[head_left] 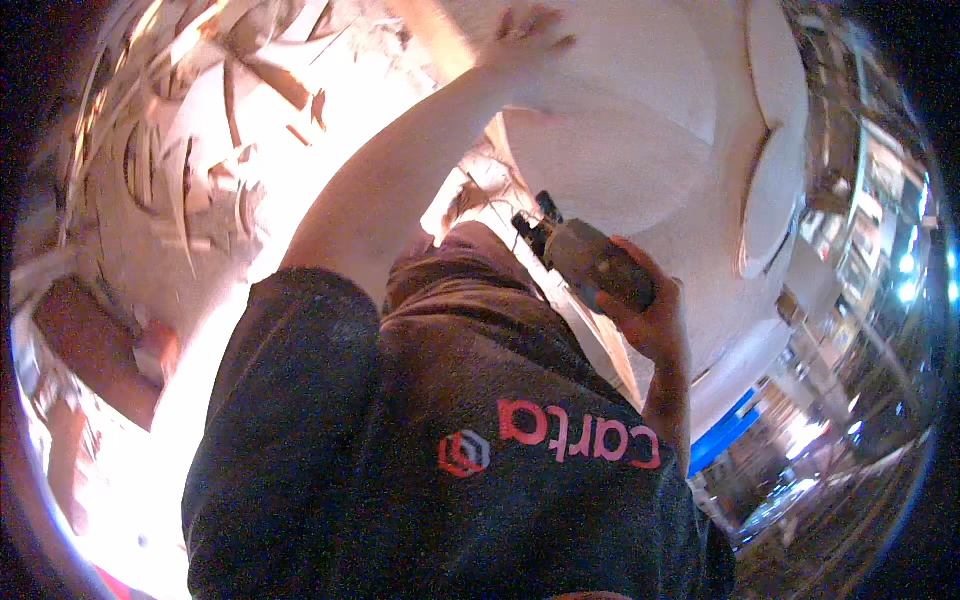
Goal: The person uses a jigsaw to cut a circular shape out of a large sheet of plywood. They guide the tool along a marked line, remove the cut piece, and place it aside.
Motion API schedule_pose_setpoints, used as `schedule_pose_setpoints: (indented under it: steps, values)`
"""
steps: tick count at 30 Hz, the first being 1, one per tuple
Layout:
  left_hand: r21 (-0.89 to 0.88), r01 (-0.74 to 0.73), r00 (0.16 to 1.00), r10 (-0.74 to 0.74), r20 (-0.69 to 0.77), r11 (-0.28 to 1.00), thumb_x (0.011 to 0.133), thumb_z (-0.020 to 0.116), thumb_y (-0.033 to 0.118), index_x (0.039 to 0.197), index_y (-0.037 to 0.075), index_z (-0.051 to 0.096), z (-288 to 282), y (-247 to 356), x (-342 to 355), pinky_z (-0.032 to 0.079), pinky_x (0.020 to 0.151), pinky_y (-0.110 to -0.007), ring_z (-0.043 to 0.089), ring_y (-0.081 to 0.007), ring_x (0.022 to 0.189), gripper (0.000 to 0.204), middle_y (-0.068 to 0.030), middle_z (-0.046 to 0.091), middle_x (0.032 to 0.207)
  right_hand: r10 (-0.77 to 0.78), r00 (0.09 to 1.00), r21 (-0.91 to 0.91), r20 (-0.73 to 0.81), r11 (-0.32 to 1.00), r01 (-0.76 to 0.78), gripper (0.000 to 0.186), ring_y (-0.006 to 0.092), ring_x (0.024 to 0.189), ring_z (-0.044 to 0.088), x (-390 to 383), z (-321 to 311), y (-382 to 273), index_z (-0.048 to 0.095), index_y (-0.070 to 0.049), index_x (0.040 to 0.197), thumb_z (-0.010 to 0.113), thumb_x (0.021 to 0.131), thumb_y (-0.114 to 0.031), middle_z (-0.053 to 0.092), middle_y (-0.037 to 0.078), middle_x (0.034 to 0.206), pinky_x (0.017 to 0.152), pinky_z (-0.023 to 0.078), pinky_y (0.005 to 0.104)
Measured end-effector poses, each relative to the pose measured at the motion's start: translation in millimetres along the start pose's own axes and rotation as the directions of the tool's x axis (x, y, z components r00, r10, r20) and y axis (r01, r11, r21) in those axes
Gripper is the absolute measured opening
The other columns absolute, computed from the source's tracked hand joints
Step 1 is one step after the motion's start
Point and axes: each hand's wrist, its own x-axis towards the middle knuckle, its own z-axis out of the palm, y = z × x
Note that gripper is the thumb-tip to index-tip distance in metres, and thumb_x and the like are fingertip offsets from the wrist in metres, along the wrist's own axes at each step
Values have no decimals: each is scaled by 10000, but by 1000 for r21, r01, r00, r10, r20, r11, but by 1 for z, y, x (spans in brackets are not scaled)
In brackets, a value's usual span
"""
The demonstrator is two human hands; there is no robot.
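Note:
My left arm reaches across to the far side, and my left hand (528,38) lies with fingers spread on a pale wooden sheet (660,60). My right hand (645,310) is wrapped round the body of a dark cylindrical power tool (600,262). Its black front end (535,228) points left, near the sheet's close edge by my body. A rounded outline, like a large oval piece (610,165), shows on the sheet beyond the tool. Whether the tool touches the wood I cannot tell.
Curved wood offcuts (235,110) lie heaped on the brightly lit floor at the left. More rounded pale panels (775,200) are at the right edge of the sheet. Farther right are cluttered shelves (880,190) and a blue object (725,432).

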Motion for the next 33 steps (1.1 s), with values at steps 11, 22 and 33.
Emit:
schedule_pose_setpoints:
  steps: [11,22,33]
  values:
    - [207,55,998,-60,17,977,586,868,645,1591,200,276,-5,0,-1,110,1213,-652,98,-369,1554,1249,-130,109,1686,66,871,578,-487,772,265,731,242,958,716,-112,-41,74,490,46,1427,808,828,-226,687,166,1183,826,611,369]
    - [-665,274,606,-661,-442,695,818,833,444,1332,-69,455,90,-1,-116,448,956,-567,540,-373,1163,819,-253,566,1210,377,694,767,-613,74,637,379,259,856,695,-122,-41,317,604,-10,1248,618,1001,-297,691,146,1031,721,604,360]
    - [-854,263,816,-369,445,-449,942,735,258,1212,59,627,110,62,-126,566,894,-399,622,-243,1063,352,-112,645,1115,409,643,647,-647,-151,748,410,284,823,676,-33,-40,450,596,-11,1229,548,1006,-351,687,169,992,694,586,385]
